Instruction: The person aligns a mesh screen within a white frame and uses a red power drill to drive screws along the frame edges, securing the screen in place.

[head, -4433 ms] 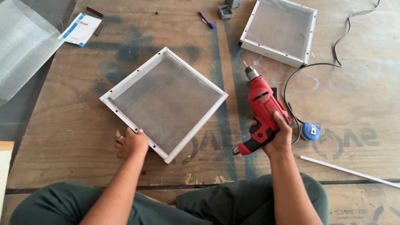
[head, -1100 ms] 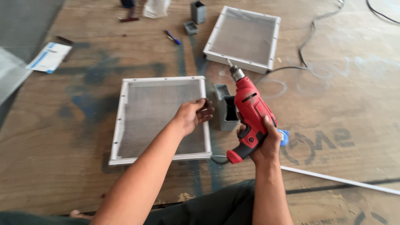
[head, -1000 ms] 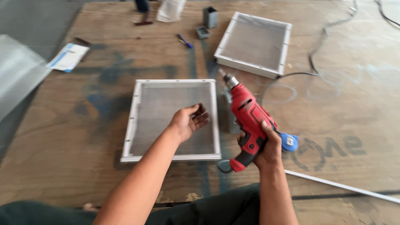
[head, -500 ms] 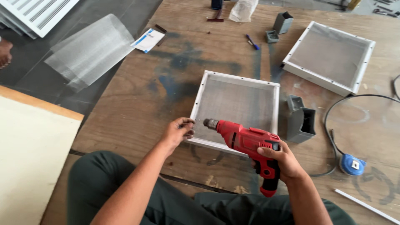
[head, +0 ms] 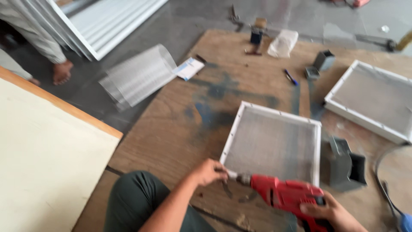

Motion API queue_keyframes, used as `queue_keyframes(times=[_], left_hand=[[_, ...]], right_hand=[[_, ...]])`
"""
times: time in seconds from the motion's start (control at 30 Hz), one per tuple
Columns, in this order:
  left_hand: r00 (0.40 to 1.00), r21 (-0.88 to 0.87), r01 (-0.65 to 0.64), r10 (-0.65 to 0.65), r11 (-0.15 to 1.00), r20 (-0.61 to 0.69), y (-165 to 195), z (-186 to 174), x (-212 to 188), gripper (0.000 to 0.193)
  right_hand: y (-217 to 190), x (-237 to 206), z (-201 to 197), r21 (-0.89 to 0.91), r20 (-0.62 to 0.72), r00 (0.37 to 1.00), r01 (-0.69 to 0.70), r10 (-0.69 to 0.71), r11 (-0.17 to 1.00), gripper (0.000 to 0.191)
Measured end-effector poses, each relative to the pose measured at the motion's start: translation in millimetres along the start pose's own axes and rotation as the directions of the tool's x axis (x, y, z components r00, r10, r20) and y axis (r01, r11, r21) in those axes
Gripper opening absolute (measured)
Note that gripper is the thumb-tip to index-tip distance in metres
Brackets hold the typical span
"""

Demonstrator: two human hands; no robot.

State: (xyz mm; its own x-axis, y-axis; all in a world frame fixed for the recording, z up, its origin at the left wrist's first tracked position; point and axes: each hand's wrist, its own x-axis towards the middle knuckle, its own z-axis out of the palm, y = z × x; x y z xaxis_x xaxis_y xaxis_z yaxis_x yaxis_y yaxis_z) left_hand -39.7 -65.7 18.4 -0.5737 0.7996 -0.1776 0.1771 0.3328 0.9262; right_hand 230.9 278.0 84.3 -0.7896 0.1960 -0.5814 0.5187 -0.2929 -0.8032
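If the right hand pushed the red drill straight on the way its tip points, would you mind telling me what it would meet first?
Most likely the left hand: the right hand aims the red drill leftward, and its tip sits right at the left fingers, by the near corner of the mesh frame. Blur hides whether they touch.

The red drill (head: 289, 197), which was standing nearly upright in the right hand (head: 330, 213) a second ago, is now lying level with its chuck pointing left at the near left corner of the white mesh frame (head: 272, 144), and the left hand (head: 209, 172) is no longer resting on the frame's mesh but closing its fingers (head: 221, 171) around the chuck at that corner. The head camera is swinging left and up, so the rolled clear mesh sheet (head: 139, 75), the pale board (head: 45, 150) and another person's bare foot (head: 62, 71) are coming into view, while the second white frame (head: 371, 101) is sliding toward the right edge.
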Motion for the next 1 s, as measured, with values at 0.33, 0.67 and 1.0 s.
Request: queue_keyframes(times=[0.33,0.67,1.0], left_hand=[[0.985,-0.886,0.144,-0.15,0.441,0.085,26,17,-3,0.008],[0.919,-0.997,0.048,-0.393,0.055,0.022,32,54,5,0.014],[0.801,-0.91,-0.317,-0.589,-0.269,-0.105,4,128,11,0.019]], right_hand=[[34,94,-44,-0.323,-0.302,0.952,-0.059,-0.044,0.945,0.07],[1,64,-6,-0.342,-0.212,0.963,0.089,-0.169,0.936,0.066],[-52,-49,95,-0.414,0.042,0.987,0.161,-0.158,0.896,0.065]])
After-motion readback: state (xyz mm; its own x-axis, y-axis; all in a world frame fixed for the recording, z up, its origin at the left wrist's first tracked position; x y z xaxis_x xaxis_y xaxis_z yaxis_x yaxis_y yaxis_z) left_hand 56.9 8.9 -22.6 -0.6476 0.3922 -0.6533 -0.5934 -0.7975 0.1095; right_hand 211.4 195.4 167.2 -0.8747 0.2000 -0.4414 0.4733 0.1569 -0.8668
